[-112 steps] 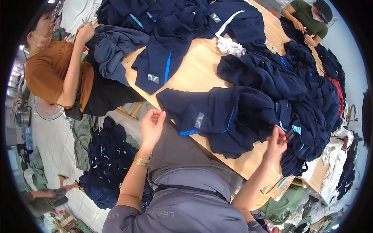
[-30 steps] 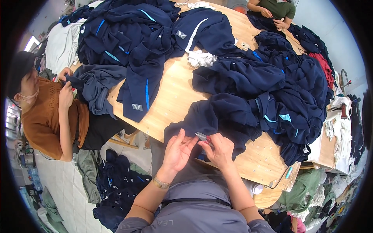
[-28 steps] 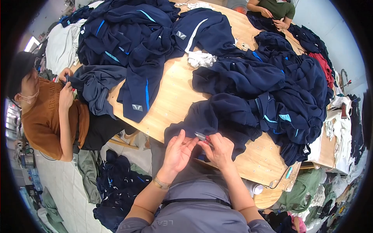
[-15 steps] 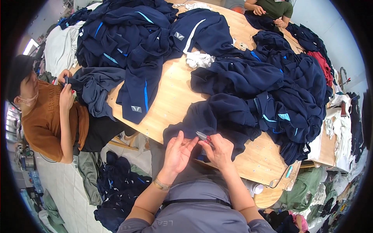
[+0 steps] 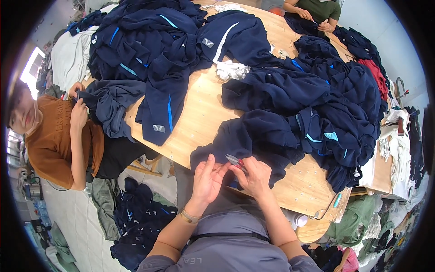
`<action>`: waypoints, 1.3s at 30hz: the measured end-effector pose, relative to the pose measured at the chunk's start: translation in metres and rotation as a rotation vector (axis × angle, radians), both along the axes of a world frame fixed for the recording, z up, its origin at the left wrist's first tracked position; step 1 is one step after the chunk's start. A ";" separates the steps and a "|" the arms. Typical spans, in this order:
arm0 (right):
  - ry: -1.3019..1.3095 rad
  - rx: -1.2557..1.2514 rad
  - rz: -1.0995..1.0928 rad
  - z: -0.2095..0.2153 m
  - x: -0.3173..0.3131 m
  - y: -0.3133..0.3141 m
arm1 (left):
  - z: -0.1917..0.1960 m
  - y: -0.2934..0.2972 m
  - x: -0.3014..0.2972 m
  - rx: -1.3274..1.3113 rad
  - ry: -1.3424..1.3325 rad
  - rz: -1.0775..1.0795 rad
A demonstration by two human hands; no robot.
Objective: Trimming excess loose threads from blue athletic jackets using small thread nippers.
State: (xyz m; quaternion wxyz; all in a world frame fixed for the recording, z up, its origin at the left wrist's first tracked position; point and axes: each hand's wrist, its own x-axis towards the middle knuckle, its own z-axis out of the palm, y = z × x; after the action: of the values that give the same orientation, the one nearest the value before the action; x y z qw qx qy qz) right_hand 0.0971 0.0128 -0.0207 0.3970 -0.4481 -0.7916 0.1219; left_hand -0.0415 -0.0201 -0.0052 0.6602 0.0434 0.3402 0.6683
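Wooden surface [image 5: 199, 113] is carrying heaps of navy garments. Right hand [image 5: 257, 177] is gripping small red-handled snips [image 5: 235, 161], fingers closed round them, over a navy garment [image 5: 244, 138] at the near edge. Left hand [image 5: 207, 179] is pinching that garment's hem just beside the snips. Person in brown [image 5: 59, 140] is sitting at left, handling another garment.

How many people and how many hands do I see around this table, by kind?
The wearer's own hands: 2, left hand and right hand, at a navy garment with small snips.
Co-workers: 2, one in brown, one in green.
Total people: 3.
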 end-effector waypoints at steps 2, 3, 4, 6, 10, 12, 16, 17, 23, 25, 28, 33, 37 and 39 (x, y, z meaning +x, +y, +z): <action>-0.025 -0.007 0.002 -0.001 0.001 0.001 | -0.003 0.000 0.000 0.008 0.003 -0.007; -0.025 -0.008 0.001 -0.002 0.002 0.001 | -0.006 -0.001 0.000 0.017 0.003 -0.015; -0.001 -0.018 -0.003 -0.003 0.003 0.001 | -0.009 -0.001 -0.001 0.017 0.003 -0.016; 0.024 -0.027 -0.007 -0.003 0.005 0.001 | -0.012 -0.002 -0.001 0.093 -0.043 -0.025; 0.011 -0.059 -0.015 0.000 0.007 -0.001 | -0.007 -0.001 -0.002 -0.001 -0.041 0.018; -0.003 -0.055 -0.012 -0.001 0.007 -0.001 | -0.007 -0.001 -0.002 -0.015 -0.026 0.017; -0.020 -0.013 -0.009 -0.002 0.006 0.001 | -0.008 -0.001 -0.001 0.016 -0.009 0.002; -0.028 -0.006 -0.008 -0.001 0.006 0.001 | -0.008 -0.001 -0.001 0.025 0.004 0.003; -0.021 -0.034 0.012 0.003 0.005 0.003 | -0.008 0.000 -0.001 0.117 0.053 -0.014; 0.069 -0.080 0.000 0.001 0.002 0.002 | -0.003 0.001 0.002 0.068 0.071 -0.006; 0.221 -0.217 -0.045 0.000 0.004 0.000 | -0.002 0.001 0.003 0.047 0.057 -0.001; 0.174 -0.182 -0.027 0.001 0.008 0.001 | -0.003 0.001 0.000 0.065 0.049 0.007; 0.081 -0.104 0.031 -0.004 0.009 0.001 | -0.005 0.001 0.001 0.066 0.047 0.013; 0.088 -0.100 0.028 -0.003 0.007 0.001 | -0.001 0.002 0.004 0.048 0.074 0.020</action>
State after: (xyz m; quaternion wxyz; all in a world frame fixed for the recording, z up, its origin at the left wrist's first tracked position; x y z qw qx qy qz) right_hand 0.1045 0.0137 -0.0240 0.4069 -0.4505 -0.7725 0.1864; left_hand -0.0379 -0.0184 -0.0066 0.6391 0.0807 0.3487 0.6808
